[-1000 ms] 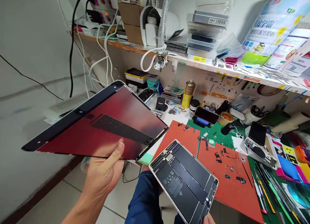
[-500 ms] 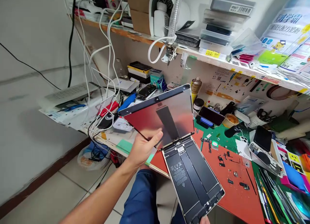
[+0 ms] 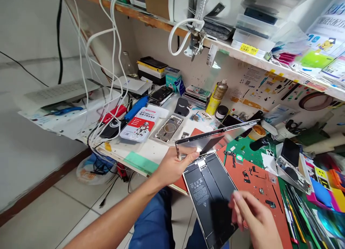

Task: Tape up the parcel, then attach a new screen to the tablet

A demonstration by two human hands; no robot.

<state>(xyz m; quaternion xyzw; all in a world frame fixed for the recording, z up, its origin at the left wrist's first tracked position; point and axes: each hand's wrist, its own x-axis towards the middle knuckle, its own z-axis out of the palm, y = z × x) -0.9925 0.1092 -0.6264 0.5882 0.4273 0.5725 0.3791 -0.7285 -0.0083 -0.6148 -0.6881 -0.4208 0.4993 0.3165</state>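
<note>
An opened tablet is in the middle, its body [image 3: 207, 195] showing black battery cells. Its lifted screen panel [image 3: 212, 135] is tilted steeply upward, and a dark strip shows on the inner face. My left hand [image 3: 175, 164] is closed on the panel's lower left corner near the hinge side, thumb on the inner face. Over the right side of the body is my right hand [image 3: 252, 215], fingers loosely curled and apart, slightly blurred, with no object visible in it. A dark shadow falls on the batteries beside it. The tablet's lower end lies over my lap.
An orange mat [image 3: 269, 209] with small loose parts lies right of the tablet. Tweezers and tools [image 3: 299, 213] lie on the green mat [image 3: 256, 152]. A red-and-white battery box [image 3: 141, 123] and a phone back housing [image 3: 169, 128] lie behind. White cables [image 3: 114, 62] hang at left.
The screen panel has tipped away toward the back right, uncovering the battery box and phone housing. My right hand has come up from the tablet's lower edge to over its right side.
</note>
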